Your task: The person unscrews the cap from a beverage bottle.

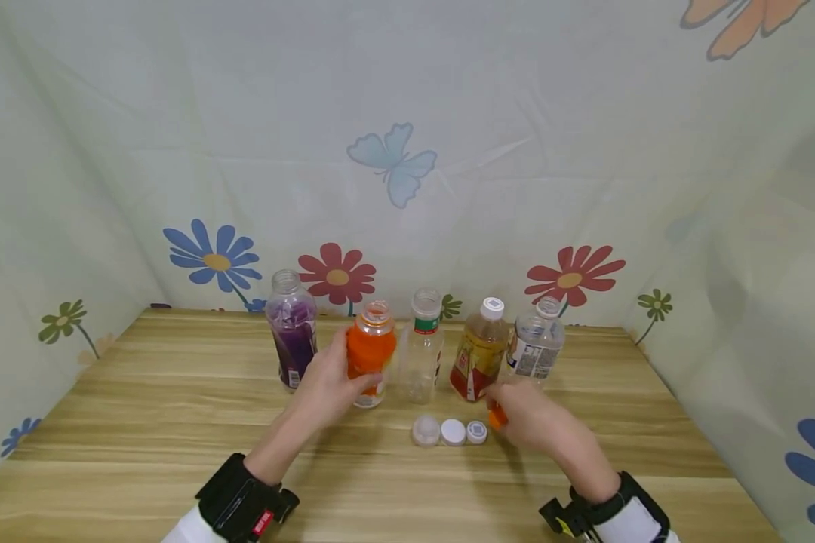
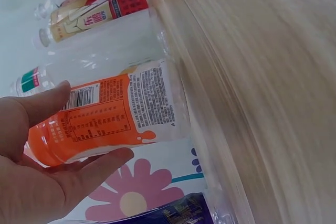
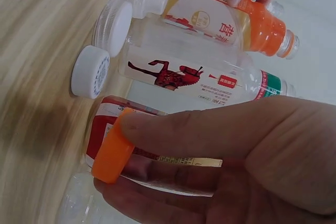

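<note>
My left hand [image 1: 327,381] grips an uncapped plastic bottle with an orange label [image 1: 371,348], which stands upright on the table. In the left wrist view its thumb and fingers lie on opposite sides of the orange label. My right hand [image 1: 535,416] pinches an orange bottle cap [image 3: 113,146] between thumb and fingers, low over the table in front of the tea bottle [image 1: 481,354]. To the left of this cap, a small white cap [image 1: 476,432], a larger white cap [image 1: 453,432] and a translucent cap [image 1: 425,431] lie in a row.
An uncapped purple-labelled bottle [image 1: 292,335] stands left of my left hand. A clear bottle with a green band [image 1: 423,354] stands between the orange-labelled and tea bottles. Another clear bottle [image 1: 536,343] is at the right. Behind the wooden table [image 1: 143,422] hangs a flowered curtain [image 1: 448,226].
</note>
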The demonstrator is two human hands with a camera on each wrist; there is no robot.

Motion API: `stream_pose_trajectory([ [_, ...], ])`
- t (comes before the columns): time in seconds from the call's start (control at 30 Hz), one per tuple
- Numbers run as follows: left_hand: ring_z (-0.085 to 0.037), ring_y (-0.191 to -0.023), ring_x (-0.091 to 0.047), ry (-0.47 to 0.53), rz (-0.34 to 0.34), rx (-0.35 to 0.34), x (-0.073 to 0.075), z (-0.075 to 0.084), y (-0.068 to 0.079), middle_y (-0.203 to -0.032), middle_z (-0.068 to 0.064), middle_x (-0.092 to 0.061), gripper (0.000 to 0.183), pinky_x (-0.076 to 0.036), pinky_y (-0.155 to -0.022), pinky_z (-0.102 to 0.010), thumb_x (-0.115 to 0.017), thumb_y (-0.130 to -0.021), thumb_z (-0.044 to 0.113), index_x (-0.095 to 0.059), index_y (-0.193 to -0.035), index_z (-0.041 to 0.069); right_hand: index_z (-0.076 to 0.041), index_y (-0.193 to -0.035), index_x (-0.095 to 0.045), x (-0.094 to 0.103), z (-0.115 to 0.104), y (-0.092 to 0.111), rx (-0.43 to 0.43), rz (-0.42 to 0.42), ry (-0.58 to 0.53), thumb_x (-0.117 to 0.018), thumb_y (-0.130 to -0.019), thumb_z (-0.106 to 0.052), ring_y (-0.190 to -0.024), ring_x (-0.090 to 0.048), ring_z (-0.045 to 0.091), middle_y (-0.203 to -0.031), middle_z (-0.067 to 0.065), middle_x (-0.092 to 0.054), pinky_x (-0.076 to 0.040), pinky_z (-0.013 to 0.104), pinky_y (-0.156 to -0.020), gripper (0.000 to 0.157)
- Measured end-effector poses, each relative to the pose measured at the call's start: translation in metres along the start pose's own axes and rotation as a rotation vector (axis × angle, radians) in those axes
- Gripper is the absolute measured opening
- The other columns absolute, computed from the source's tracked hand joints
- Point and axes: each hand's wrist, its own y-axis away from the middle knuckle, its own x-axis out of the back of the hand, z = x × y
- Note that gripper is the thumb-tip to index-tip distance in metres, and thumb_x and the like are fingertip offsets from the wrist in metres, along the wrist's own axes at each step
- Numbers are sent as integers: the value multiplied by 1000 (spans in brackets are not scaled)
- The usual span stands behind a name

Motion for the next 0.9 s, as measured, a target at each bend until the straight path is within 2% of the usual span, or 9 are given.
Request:
stream_pose_trajectory([
  [0.27, -35, -124, -60, 34, -7, 33, -1, -4, -5, -140, -20, -57, 80, -48, -103, -53, -83, -89, 14, -34, -151, 1, -6, -88, -65, -7, 3, -3, -31, -39, -3, -79, -77, 13, -76, -52, 21, -83, 3, -56, -51, 41, -69, 25],
  [0.5, -37, -124, -59, 19, -4, 31, -3, -6, -7, -140, -21, -56, 79, -47, -104, -55, -83, -89, 12, -34, -150, 0, -6, -83, -64, -14, 6, -4, 4, -27, 27, -76, -80, 12, -74, -49, 20, -79, 2, -53, -48, 40, -67, 22],
  [0.73, -38, -123, -59, -19, 8, 32, -3, -6, -7, -139, -23, -57, 81, -46, -105, -55, -82, -90, 15, -32, -150, -1, -7, -85, -63, -17, 3, -5, -18, -66, 3, -74, -80, 14, -74, -51, 20, -80, 3, -55, -50, 42, -69, 25],
  [0.9, -39, -124, -59, -35, 6, 27, -4, -7, -7, -140, -24, -56, 82, -45, -106, -55, -81, -91, 16, -29, -152, -2, -7, -85, -63, -20, 3, -6, 0, -71, -2, -74, -78, 15, -73, -51, 20, -78, 3, -55, -49, 42, -67, 26],
])
